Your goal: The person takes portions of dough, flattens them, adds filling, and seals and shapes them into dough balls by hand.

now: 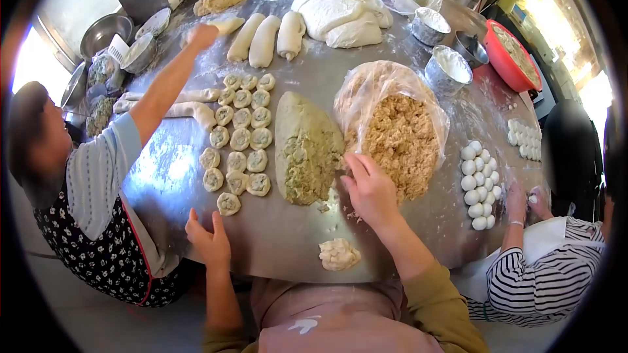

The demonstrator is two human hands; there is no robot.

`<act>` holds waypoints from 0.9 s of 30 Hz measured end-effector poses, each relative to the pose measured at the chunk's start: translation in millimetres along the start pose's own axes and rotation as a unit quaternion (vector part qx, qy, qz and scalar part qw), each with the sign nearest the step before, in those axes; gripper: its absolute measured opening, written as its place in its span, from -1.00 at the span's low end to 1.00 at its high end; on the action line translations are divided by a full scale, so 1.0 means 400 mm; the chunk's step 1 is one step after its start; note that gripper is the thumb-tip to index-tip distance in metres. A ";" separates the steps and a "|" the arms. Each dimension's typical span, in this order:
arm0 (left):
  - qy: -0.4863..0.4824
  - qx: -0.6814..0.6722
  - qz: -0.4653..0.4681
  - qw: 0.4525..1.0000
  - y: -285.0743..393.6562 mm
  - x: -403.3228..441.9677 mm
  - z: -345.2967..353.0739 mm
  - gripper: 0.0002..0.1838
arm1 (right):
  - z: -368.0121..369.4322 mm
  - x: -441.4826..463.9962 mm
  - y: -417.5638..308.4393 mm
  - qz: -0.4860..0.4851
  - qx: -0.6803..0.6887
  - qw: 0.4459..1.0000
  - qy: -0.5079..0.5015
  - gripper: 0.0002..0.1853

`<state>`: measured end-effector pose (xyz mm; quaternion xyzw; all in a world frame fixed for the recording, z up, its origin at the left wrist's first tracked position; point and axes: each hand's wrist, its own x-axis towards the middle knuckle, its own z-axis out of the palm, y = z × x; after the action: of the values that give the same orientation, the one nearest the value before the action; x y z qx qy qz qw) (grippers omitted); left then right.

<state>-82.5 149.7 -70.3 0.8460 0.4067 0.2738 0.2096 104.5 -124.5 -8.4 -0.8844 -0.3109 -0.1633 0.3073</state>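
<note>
Reaching at the gap, with stray crumbs the chief worry

We have the right hand [371, 188] at the centre of the frame, fingers drawn close together where the green filling [304, 147] and the brown filling [405, 144] almost meet. Do they have hold of a pinch of something? We cannot tell; the tips are too hard to make out. Over at lower left, the left hand [209, 238] is spread, thumb well apart from fingers, nothing in it that we can see.

Just above it sits the lowest filled dough piece [228, 204], and there's our first risk: a careless upward swing could dent it, soft as we judge it to be. Back to the centre, where fingers dragging sideways could carry one filling into the other; crumbs [324, 208] already dot the table [294, 242] below the green side. Watch the plastic sheet [356, 88] around the brown side, too: a loose edge might snag on a finger and lift. And at bottom centre, near the table's edge, lies a pale lump [339, 255]; a sleeve [435, 294] sweeping low to the left could shove it off.
</note>
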 end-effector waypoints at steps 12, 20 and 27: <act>-0.128 -0.044 -0.048 0.990 0.097 0.030 0.018 -0.74 | -0.019 -0.031 0.023 0.068 -0.011 0.997 0.020 -0.89; -0.121 -0.196 -0.087 0.969 0.135 0.029 0.029 -0.76 | -0.045 0.024 0.023 0.026 -0.030 0.998 0.047 -0.64; -0.305 -0.718 -0.349 0.519 0.134 0.018 -0.031 -0.58 | 0.083 0.090 0.015 0.054 -0.047 0.995 -0.072 -0.61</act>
<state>-56.0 125.9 -27.7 0.2300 0.2458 0.1031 0.9360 138.6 -90.8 -18.9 -0.9228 -0.2758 -0.0970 0.2509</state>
